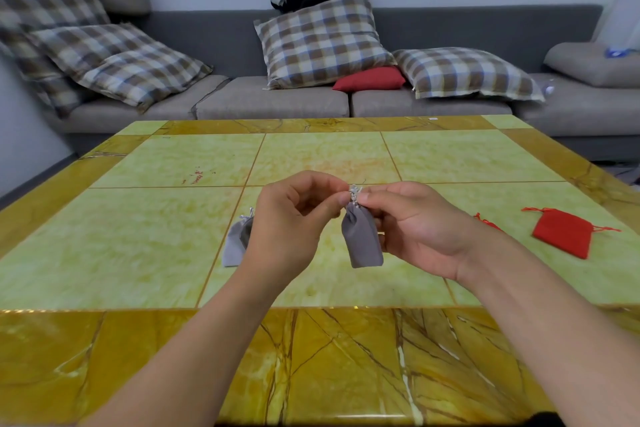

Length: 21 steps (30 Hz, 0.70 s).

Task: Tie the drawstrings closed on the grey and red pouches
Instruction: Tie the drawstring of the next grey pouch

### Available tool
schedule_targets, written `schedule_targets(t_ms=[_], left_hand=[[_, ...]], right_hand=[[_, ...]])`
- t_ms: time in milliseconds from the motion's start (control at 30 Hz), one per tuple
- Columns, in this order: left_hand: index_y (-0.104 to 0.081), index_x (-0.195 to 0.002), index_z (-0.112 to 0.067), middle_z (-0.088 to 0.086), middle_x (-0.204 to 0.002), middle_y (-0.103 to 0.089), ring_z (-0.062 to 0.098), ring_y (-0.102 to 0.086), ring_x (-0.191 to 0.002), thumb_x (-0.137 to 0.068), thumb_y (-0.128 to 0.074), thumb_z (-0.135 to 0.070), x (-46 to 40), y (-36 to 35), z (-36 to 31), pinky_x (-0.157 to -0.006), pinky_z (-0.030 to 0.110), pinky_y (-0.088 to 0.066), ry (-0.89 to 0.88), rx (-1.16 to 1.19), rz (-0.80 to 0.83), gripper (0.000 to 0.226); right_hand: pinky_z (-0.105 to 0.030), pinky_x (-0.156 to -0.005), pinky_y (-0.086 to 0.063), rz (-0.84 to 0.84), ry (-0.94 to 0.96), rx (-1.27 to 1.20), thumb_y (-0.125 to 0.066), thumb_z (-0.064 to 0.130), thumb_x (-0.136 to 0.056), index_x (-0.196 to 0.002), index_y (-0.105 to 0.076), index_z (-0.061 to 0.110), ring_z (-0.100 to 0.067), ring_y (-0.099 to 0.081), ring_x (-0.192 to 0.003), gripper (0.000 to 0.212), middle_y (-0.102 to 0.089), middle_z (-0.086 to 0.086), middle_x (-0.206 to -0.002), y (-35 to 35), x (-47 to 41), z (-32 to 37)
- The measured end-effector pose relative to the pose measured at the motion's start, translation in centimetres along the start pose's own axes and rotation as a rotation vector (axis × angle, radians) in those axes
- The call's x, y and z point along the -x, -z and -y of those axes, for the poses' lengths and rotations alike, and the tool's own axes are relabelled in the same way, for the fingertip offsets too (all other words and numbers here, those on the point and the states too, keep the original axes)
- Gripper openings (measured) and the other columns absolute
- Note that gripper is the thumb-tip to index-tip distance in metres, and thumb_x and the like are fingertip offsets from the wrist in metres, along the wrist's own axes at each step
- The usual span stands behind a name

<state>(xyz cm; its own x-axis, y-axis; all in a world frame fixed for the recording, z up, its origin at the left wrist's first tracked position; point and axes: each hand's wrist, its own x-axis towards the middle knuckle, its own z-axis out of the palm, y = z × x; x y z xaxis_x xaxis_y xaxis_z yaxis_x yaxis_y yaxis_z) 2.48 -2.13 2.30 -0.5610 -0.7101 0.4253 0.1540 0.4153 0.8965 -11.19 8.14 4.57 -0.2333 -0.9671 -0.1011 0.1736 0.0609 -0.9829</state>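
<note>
Two hands meet above the middle of the surface (138, 236), and between them I see a grey pouch (363, 239) hanging upright in the air, its bottom clear of the tiles. My left hand (294, 218) has its fingers curled in, thumb and forefinger pinching the pale drawstring (354, 192) bunched at the pouch's gathered neck. My right hand (415, 229) pinches the same knot of cord from the other side, its lower fingers curled behind the pouch body.

Just left of my left hand, a second grey pouch (235, 241) lies on the surface, neck pointing away from me, partly hidden by the wrist. Off to the right lies a red pouch (562, 232), flat, its red cords trailing out to both sides. Another bit of red cord (486, 221) peeks out from behind my right wrist; I cannot tell what it belongs to.

Beyond the surface stands a grey sofa (277, 100) with checked cushions (322, 42) and a small red cushion (370, 78).
</note>
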Motion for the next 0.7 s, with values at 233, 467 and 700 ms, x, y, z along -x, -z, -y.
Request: schedule_targets(t_ms=[233, 467, 700], left_hand=[[-0.080, -0.096, -0.014, -0.006, -0.088, -0.077, 0.001, -0.071, -0.084, -0.083, -0.077, -0.009, -0.3, 0.7, -0.1, -0.075, 0.021, -0.056, -0.393, -0.376, 0.007, 0.014], [-0.079, -0.096, -0.009, 0.001, -0.086, -0.077, 0.012, -0.069, -0.079, -0.084, -0.072, -0.011, -0.9, 1.1, 0.0, -0.069, 0.033, -0.055, -0.650, -0.519, 0.131, 0.013], [-0.079, -0.094, -0.008, 0.000, -0.086, -0.077, 0.010, -0.070, -0.080, -0.086, -0.072, -0.007, -1.0, 1.0, -0.1, -0.068, 0.031, -0.056, -0.661, -0.508, 0.100, 0.011]], right_hand=[[-0.033, -0.065, -0.037, -0.041, -0.013, -0.054, -0.055, 0.012, -0.098, -0.099, -0.070, 0.001, -0.022, -0.053, -0.075, 0.018, -0.063, -0.013, -0.085, -0.2, -0.1, -0.3], [-0.025, -0.053, -0.034, -0.124, -0.051, -0.061, -0.062, 0.023, -0.094, -0.088, -0.066, 0.004, -0.013, -0.042, -0.057, 0.020, -0.050, -0.005, -0.070, -0.1, -0.1, -0.2], [-0.020, -0.048, -0.036, -0.154, -0.101, -0.229, -0.063, 0.013, -0.093, -0.082, -0.064, 0.004, -0.012, -0.042, -0.057, 0.014, -0.049, -0.005, -0.068, 0.0, 0.0, 0.0]])
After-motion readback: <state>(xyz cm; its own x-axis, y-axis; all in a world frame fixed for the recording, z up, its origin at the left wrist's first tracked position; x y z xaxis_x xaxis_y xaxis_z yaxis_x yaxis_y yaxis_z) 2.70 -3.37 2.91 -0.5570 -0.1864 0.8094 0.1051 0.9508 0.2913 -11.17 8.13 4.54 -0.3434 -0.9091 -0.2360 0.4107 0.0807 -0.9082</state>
